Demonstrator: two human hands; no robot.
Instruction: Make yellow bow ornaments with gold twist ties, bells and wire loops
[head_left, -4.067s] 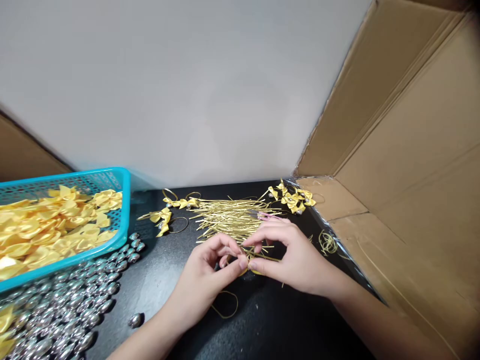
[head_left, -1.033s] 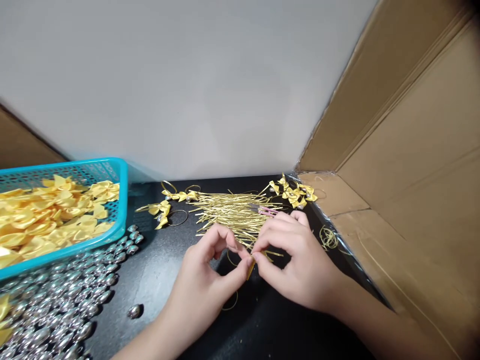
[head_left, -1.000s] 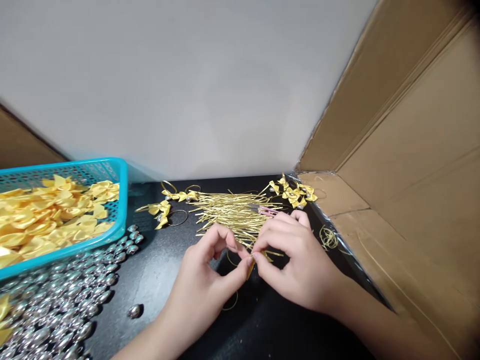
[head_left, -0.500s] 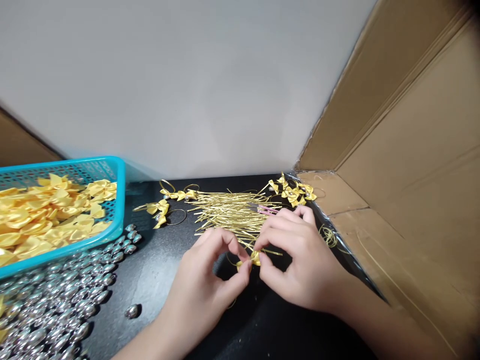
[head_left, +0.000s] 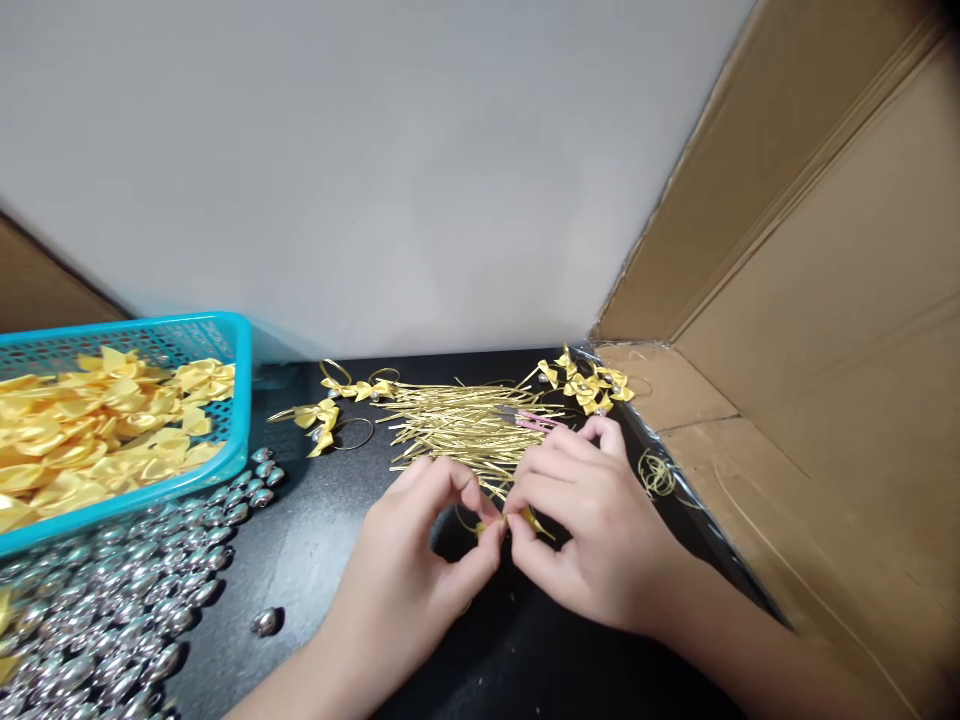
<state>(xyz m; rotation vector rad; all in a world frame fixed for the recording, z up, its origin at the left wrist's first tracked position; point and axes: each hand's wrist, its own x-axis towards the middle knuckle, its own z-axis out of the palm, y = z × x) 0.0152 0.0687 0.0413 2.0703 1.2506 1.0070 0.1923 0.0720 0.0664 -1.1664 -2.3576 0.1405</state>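
Note:
My left hand (head_left: 409,570) and my right hand (head_left: 589,530) meet over the black table (head_left: 330,500), fingertips pinched together on a small yellow ribbon bow (head_left: 517,521) with a thin gold wire loop. Only a bit of the bow shows between the thumbs and forefingers. Just behind the hands lies a pile of gold twist wires (head_left: 465,425), with a pink-handled tool (head_left: 534,421) partly hidden on top of it.
A teal basket (head_left: 225,340) full of yellow bows stands at the left, with many silver beads (head_left: 112,610) spread in front of it. Finished bows (head_left: 589,385) lie at the back right and back centre (head_left: 330,410). An open cardboard box (head_left: 810,380) fills the right side.
Both hands stayed in place and kept working the bow between the fingertips; the bow turned slightly and is more hidden now. The view drifted a little.

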